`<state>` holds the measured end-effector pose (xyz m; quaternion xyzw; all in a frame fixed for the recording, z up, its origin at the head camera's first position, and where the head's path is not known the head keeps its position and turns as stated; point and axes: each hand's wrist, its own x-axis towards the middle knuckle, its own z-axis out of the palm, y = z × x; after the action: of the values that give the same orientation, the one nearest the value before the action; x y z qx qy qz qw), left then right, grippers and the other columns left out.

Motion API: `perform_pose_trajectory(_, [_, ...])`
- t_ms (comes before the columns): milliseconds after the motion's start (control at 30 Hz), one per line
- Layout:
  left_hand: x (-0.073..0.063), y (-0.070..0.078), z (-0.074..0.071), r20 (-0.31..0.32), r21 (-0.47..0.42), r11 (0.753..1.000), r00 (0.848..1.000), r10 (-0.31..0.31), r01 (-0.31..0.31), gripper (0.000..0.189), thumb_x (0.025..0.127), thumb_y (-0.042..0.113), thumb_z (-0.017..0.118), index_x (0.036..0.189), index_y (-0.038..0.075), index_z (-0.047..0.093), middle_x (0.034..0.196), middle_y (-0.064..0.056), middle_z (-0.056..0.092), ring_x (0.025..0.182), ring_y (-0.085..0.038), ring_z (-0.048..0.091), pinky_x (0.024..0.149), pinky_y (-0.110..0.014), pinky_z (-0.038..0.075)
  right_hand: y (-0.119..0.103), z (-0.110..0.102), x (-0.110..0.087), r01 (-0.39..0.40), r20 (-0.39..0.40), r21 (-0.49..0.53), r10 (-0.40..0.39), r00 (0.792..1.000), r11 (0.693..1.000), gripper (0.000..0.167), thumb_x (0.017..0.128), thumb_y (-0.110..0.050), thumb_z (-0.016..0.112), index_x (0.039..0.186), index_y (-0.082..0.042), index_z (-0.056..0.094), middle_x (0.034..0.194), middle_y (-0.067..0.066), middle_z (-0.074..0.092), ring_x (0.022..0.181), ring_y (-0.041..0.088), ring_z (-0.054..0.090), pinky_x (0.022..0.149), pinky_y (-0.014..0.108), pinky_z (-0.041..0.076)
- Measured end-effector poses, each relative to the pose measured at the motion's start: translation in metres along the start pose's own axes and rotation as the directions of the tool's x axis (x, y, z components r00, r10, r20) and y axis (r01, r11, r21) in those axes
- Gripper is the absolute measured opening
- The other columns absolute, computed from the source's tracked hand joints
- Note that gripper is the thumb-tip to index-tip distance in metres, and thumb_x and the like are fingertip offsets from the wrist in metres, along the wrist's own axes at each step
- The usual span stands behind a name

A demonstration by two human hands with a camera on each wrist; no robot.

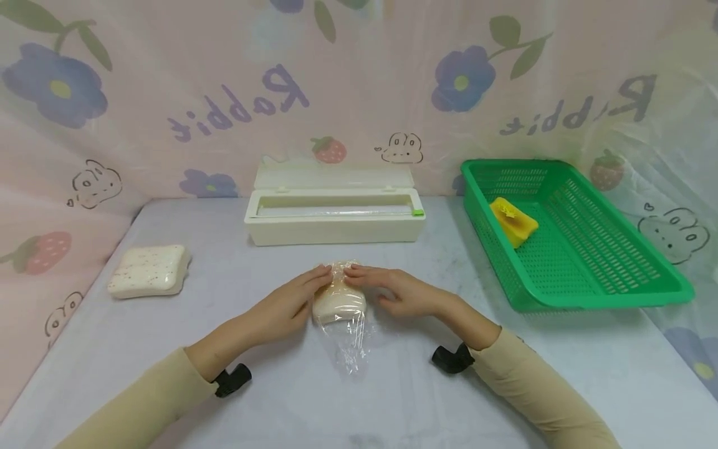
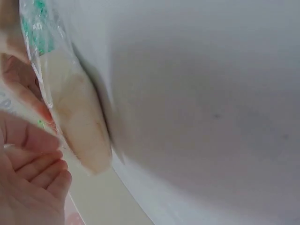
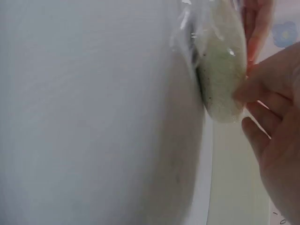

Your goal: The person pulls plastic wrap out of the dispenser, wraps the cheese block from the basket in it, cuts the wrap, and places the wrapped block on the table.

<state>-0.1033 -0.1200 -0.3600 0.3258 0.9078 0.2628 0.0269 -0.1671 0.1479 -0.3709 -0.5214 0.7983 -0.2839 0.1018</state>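
Note:
A cream, rounded block (image 1: 339, 304) lies in the middle of the table under clear plastic film (image 1: 349, 349), its loose end spread toward me. My left hand (image 1: 291, 305) reaches in from the left, its nearly straight fingers touching the film at the block's far left corner. From the other side my right hand (image 1: 406, 293) lays extended fingers on the far right part of the film. Close up in the right wrist view, a fingertip meets the block's speckled side (image 3: 220, 84). The left wrist view shows the left fingertips (image 2: 55, 164) right beside the block's edge.
Behind the block stands a long white wrap dispenser (image 1: 336, 231), its lid raised and a film roll inside. A second speckled cream block (image 1: 148, 271) lies at left. The green basket (image 1: 606, 302) at right holds a yellow block (image 1: 515, 224).

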Motion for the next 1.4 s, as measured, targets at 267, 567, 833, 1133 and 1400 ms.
perform_pose_trajectory(267, [-0.001, 0.000, 0.007, 0.055, -0.008, 1.000, 0.998, -0.009, 0.009, 0.082, 0.080, 0.003, 0.069, 0.148, -0.005, 0.024, 0.155, -0.022, 0.024, 0.143, -0.038, 0.025, 0.112, -0.051, 0.028, 0.001, 0.003, 0.001, -0.018, 0.056, -0.069, 0.022, 0.998, 0.997, 0.075, 0.085, 0.002, 0.063, 0.151, -0.007, 0.028, 0.159, 0.009, 0.021, 0.148, 0.024, 0.015, 0.117, 0.042, 0.022])
perform_pose_trajectory(567, [0.006, 0.006, 0.014, -0.049, 0.019, 0.998, 0.997, -0.060, 0.061, 0.075, 0.084, 0.021, 0.072, 0.144, -0.004, 0.035, 0.151, -0.022, 0.034, 0.139, -0.039, 0.033, 0.111, -0.051, 0.032, 0.002, 0.003, 0.003, -0.096, 0.028, -0.063, 0.098, 0.995, 0.993, 0.077, 0.086, -0.024, 0.072, 0.150, -0.013, 0.032, 0.159, 0.003, 0.023, 0.147, 0.019, 0.019, 0.116, 0.042, 0.026])
perform_pose_trajectory(833, [0.006, 0.005, 0.016, -0.099, -0.093, 0.992, 0.990, -0.097, 0.088, 0.065, 0.086, 0.021, 0.070, 0.140, -0.004, 0.044, 0.148, -0.020, 0.039, 0.137, -0.038, 0.036, 0.109, -0.054, 0.033, 0.000, 0.004, 0.003, -0.080, -0.030, 0.076, 0.082, 0.996, 0.994, 0.067, 0.087, -0.025, 0.072, 0.145, -0.009, 0.042, 0.156, 0.008, 0.031, 0.145, 0.023, 0.025, 0.114, 0.046, 0.028])
perform_pose_trajectory(1133, [0.013, 0.009, 0.019, -0.225, -0.207, 0.971, 0.959, -0.169, 0.122, 0.044, 0.088, 0.021, 0.067, 0.120, -0.008, 0.060, 0.134, -0.018, 0.055, 0.129, -0.038, 0.047, 0.106, -0.054, 0.038, -0.007, 0.010, 0.012, -0.228, -0.173, 0.230, 0.270, 0.947, 0.946, 0.046, 0.082, -0.026, 0.077, 0.124, -0.012, 0.065, 0.137, 0.003, 0.055, 0.125, 0.021, 0.053, 0.101, 0.041, 0.046])
perform_pose_trajectory(1400, [0.020, 0.012, 0.025, -0.261, -0.271, 0.943, 0.928, -0.265, 0.193, 0.033, 0.079, 0.011, 0.074, 0.107, -0.003, 0.064, 0.118, -0.011, 0.060, 0.118, -0.031, 0.052, 0.101, -0.048, 0.041, -0.010, 0.016, 0.021, -0.307, -0.213, 0.305, 0.379, 0.900, 0.902, 0.036, 0.073, -0.018, 0.083, 0.105, -0.007, 0.069, 0.122, 0.007, 0.059, 0.111, 0.022, 0.056, 0.086, 0.029, 0.052])
